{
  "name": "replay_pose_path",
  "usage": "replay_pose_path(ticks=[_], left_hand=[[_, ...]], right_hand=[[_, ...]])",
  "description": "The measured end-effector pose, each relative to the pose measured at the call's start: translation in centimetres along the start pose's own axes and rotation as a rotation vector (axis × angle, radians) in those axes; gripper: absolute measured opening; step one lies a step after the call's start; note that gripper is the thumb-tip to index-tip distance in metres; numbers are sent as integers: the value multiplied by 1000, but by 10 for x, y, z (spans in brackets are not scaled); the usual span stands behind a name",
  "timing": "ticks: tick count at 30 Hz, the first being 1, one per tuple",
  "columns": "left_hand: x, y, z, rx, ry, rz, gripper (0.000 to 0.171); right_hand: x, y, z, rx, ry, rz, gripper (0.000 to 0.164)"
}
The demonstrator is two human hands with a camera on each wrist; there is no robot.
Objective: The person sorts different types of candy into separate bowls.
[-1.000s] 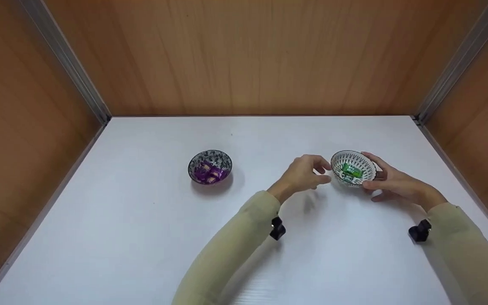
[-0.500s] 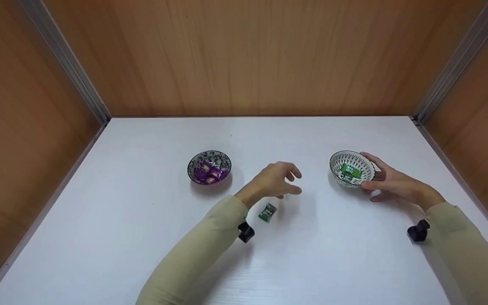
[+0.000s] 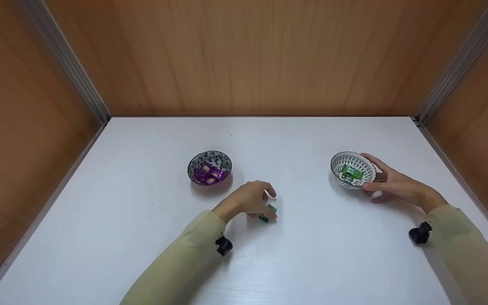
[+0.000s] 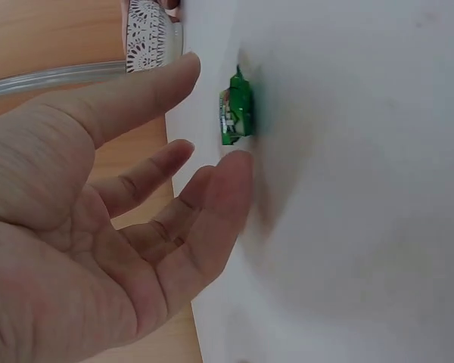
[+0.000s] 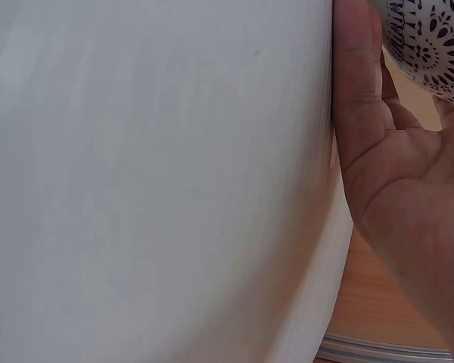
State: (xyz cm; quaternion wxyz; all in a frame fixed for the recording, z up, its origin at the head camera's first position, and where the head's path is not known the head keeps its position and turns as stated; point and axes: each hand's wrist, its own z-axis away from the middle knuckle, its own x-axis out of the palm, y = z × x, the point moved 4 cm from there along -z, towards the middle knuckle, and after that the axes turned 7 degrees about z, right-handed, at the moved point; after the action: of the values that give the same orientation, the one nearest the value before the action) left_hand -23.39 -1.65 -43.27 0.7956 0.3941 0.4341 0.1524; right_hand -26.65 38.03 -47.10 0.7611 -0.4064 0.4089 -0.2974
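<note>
My left hand [image 3: 253, 199] hovers over a small green-wrapped candy [image 4: 237, 112] on the white table. In the left wrist view its thumb and fingers are spread, with a gap between them and the candy. My right hand [image 3: 396, 186] grips the right side of a white patterned bowl [image 3: 335, 171], thumb at the near rim and fingers round the far side. Green candies [image 3: 352, 171] lie inside that bowl. The right wrist view shows only the outside of the patterned bowl [image 5: 431, 53] beside my fingers.
A dark floral bowl [image 3: 223, 157] holding several purple-wrapped candies [image 3: 211, 173] stands left of my left hand. Wooden panels [image 3: 261, 59] enclose the table [image 3: 142, 237] at the back and both sides.
My left hand has moved from beside the patterned bowl, left and toward me, to the loose green candy. My right hand stays on the bowl.
</note>
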Motion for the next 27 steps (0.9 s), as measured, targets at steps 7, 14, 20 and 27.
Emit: replay_pose_path(ticks=[7, 14, 20, 27], left_hand=[[5, -10, 4, 15, -19, 67, 46], [6, -11, 2, 17, -45, 101, 36], [7, -9, 0, 25, -53, 101, 26], [7, 2, -4, 108, -33, 86, 23]], right_hand=[[0, 1, -1, -1, 3, -3, 97], [-1, -1, -1, -4, 7, 4, 97], [-1, -3, 1, -3, -1, 7, 97], [1, -2, 1, 0, 0, -11, 98]])
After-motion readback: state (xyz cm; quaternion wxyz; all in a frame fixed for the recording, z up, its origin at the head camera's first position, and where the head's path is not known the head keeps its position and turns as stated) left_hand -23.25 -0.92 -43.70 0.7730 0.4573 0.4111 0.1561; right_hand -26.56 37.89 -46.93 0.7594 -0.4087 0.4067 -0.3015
